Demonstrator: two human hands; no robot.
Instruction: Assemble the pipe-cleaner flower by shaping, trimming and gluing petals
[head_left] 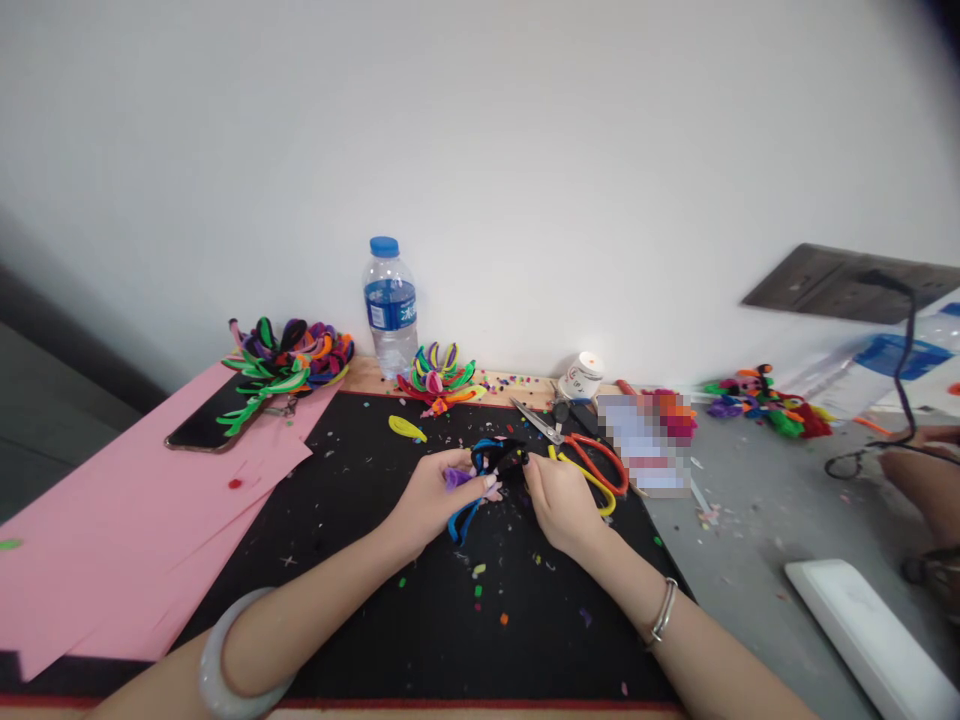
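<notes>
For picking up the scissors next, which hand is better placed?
Probably the right hand: it is right beside the scissors. The left hand is farther off, though both hold the blue-and-purple bundle.

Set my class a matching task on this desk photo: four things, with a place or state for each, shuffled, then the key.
1. Blue-black loops
2. Bottle
3. Phone
4. Scissors

A. on pink paper
B. just beyond the right hand
C. held in the left hand
D. upright, blue-capped

Pairs: 1-C, 2-D, 3-A, 4-B
</notes>
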